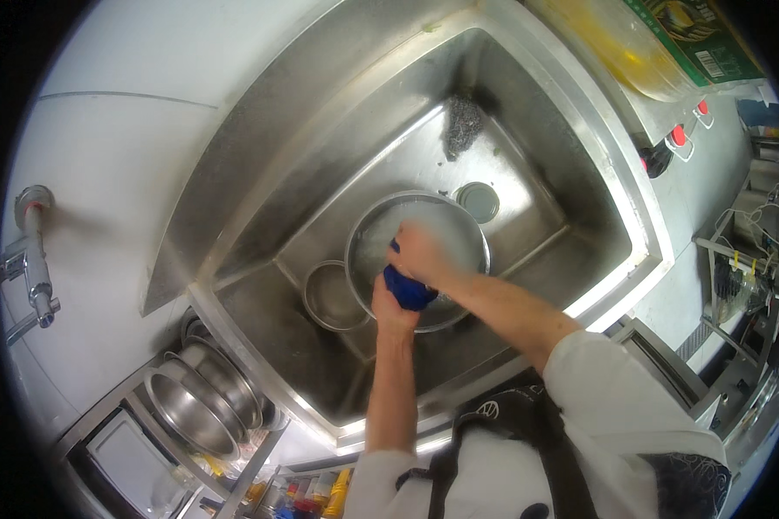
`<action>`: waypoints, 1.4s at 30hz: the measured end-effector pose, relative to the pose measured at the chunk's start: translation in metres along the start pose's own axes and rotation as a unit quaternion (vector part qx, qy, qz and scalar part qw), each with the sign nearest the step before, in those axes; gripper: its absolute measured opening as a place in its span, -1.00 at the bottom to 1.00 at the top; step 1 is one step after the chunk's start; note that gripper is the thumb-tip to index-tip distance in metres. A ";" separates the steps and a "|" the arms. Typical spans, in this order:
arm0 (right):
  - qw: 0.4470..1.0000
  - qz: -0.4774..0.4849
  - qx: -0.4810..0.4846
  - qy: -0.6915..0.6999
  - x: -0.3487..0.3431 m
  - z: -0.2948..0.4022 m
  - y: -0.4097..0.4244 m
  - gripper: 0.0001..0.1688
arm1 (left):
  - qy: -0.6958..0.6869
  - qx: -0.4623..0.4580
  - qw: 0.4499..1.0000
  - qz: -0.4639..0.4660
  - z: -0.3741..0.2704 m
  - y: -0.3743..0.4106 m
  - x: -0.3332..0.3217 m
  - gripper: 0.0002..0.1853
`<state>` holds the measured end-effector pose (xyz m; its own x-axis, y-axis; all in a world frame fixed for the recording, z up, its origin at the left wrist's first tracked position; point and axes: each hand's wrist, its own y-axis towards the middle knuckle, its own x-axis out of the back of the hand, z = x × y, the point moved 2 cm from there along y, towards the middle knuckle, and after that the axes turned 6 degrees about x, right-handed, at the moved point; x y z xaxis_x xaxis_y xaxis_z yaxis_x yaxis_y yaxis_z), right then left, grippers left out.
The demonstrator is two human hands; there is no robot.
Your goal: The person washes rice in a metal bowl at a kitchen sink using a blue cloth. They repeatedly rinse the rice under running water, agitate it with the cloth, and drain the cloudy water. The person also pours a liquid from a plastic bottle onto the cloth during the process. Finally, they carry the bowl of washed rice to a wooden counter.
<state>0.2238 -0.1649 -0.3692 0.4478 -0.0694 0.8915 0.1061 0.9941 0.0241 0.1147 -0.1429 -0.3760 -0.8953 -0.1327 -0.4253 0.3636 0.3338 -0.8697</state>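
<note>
A blue cloth (408, 289) is bunched between my two hands, above a round metal basin (356, 241) in the sink. My left hand (389, 303) grips its lower end from the near side. Just beyond, my right hand (417, 252) is closed around the upper end, slightly blurred. The basin holds what looks like cloudy water (448, 233). Against its left side stands a smaller metal bowl (337, 295). A round drain cover (478, 202) lies on the sink floor near the basin's far right rim.
The stainless steel sink (597, 259) surrounds both hands. Dark debris (462, 126) lies in its far corner. A wall tap (37, 272) is at left, above stacked metal bowls (198, 402). A large oil jug (630, 52) stands past the right rim.
</note>
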 end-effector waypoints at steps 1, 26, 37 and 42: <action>1.000 -0.029 -0.010 0.002 0.001 -0.010 -0.004 -0.81 | 0.036 -0.014 0.999 -0.023 -0.004 0.001 0.007 -0.62; 0.921 0.060 -0.257 0.285 -0.023 0.007 0.015 -0.65 | 0.141 -0.076 0.987 0.002 -0.006 0.012 -0.008 -0.64; 0.984 -0.036 -0.143 0.100 -0.004 -0.017 -0.001 -0.67 | 0.045 0.005 0.999 -0.026 0.000 0.001 0.015 -0.56; 0.962 -0.176 -0.100 -0.182 -0.040 -0.036 -0.030 -0.80 | 0.200 0.072 0.971 -0.111 -0.024 -0.004 0.044 -0.34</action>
<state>0.2344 -0.1944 -0.4222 0.0164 -0.3289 0.9442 0.3792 0.8758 0.2985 0.0672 -0.1276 -0.3855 -0.9735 0.1959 -0.1179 0.1575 0.2011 -0.9668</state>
